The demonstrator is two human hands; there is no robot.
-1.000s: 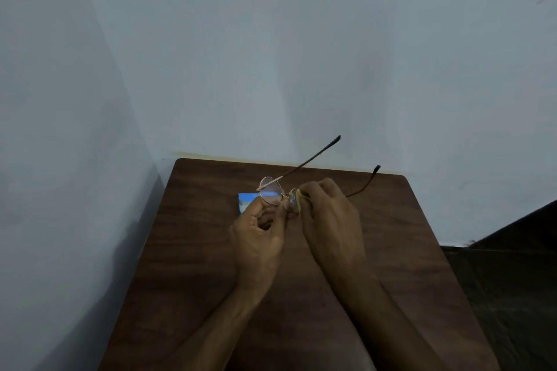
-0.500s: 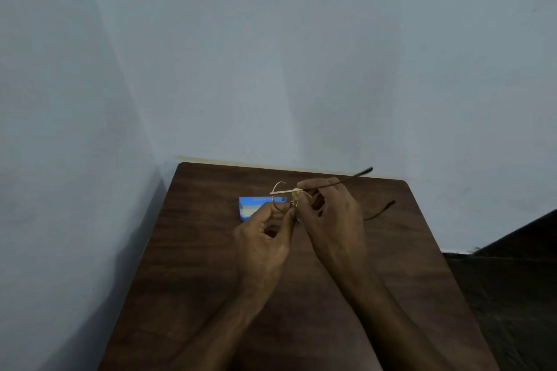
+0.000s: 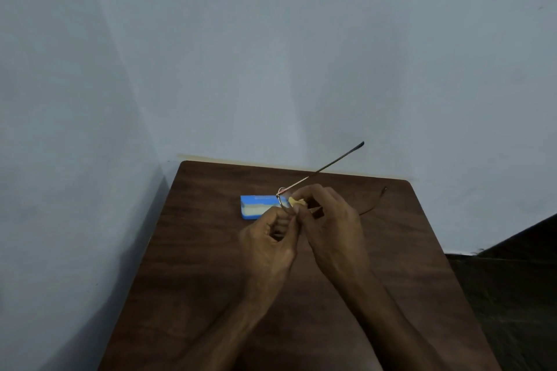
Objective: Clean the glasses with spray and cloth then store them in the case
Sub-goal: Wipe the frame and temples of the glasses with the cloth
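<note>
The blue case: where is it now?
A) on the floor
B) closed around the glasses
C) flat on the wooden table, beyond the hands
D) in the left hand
C: the blue case lies flat on the wooden table, while the left hand holds the glasses and the right hand pinches the yellow cloth.

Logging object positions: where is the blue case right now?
In the head view the blue case lies on the wooden table, left of centre, just beyond the left hand.
</note>
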